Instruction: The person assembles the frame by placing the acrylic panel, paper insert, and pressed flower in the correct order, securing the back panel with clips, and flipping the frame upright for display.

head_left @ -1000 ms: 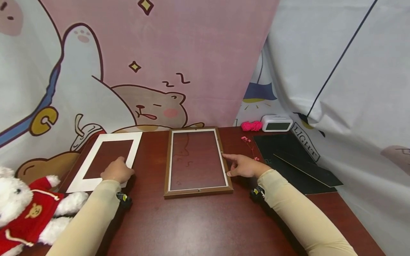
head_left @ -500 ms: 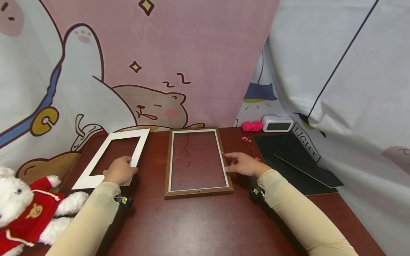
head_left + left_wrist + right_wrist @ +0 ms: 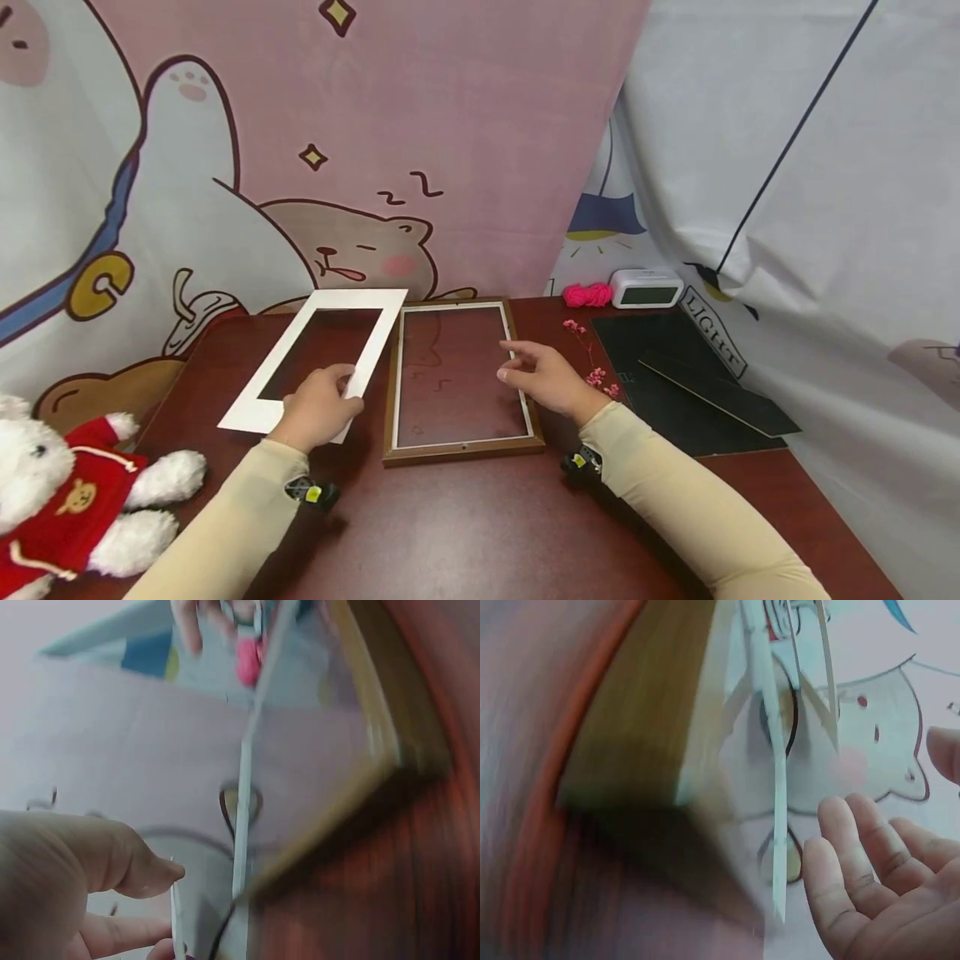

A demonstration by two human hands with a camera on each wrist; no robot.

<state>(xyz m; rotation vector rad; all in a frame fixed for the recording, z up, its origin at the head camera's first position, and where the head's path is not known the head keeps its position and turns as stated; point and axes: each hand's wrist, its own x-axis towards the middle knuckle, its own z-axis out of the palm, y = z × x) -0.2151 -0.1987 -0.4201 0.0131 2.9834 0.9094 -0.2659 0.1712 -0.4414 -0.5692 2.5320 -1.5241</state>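
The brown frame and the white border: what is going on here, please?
A person's left hand pinches the white border's right side, to the left of the brown frame. The frame lies on the table; the right hand hangs above its right side, holding nothing. The border is not in the frame.

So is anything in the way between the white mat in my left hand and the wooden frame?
Nothing visible stands between the white mat in your left hand and the wooden frame. Your right hand, though, hovers over the frame's right side.

Frame (image 3: 464, 454), black board (image 3: 663, 407) on table (image 3: 442, 525)
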